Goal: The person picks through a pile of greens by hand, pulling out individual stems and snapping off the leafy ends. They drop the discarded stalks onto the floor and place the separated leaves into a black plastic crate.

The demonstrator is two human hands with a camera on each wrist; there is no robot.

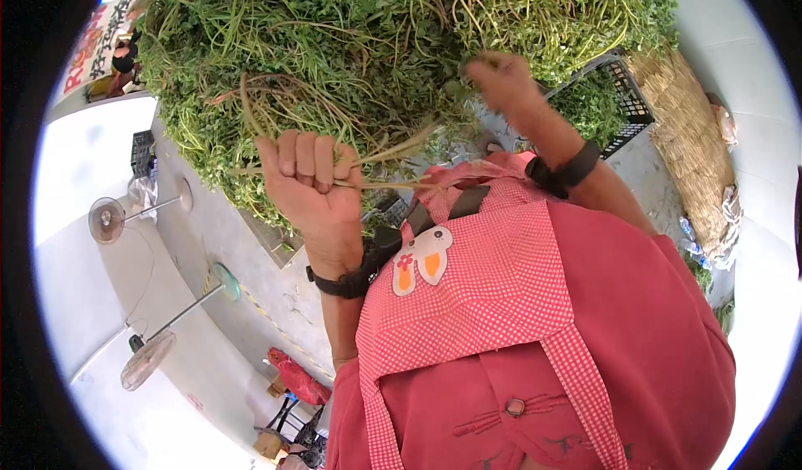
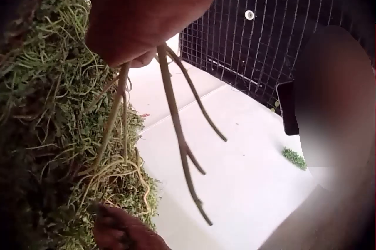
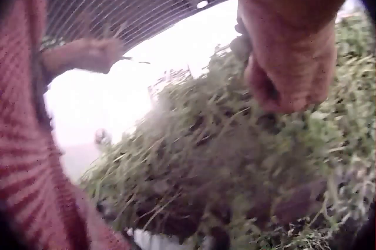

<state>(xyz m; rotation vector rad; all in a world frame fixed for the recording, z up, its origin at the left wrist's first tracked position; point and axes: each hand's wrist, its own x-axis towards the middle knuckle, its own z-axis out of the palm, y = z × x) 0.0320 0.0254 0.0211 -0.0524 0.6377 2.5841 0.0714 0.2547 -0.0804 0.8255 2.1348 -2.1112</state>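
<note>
A large heap of leafy green plants [image 1: 376,44] with long pale stems fills the top of the head view. In front of it my left hand [image 1: 313,173] grips several long, mostly bare stems [image 1: 393,148], fingers curled round them. Their forked ends hang below that hand in the left wrist view, where the stems [image 2: 174,115] look leafless. Over the right part of the heap is my right hand [image 1: 505,86], blurred by motion. Its fingers are curled in the right wrist view, with a bit of green leaf [image 3: 241,44] showing at the edge of the hand.
A black plastic crate [image 1: 626,106] with greens stands right of the heap, beside a rolled straw mat [image 1: 685,144]. To the left are standing fans [image 1: 107,219] on the floor. A person [image 2: 335,103] with a phone shows in the left wrist view.
</note>
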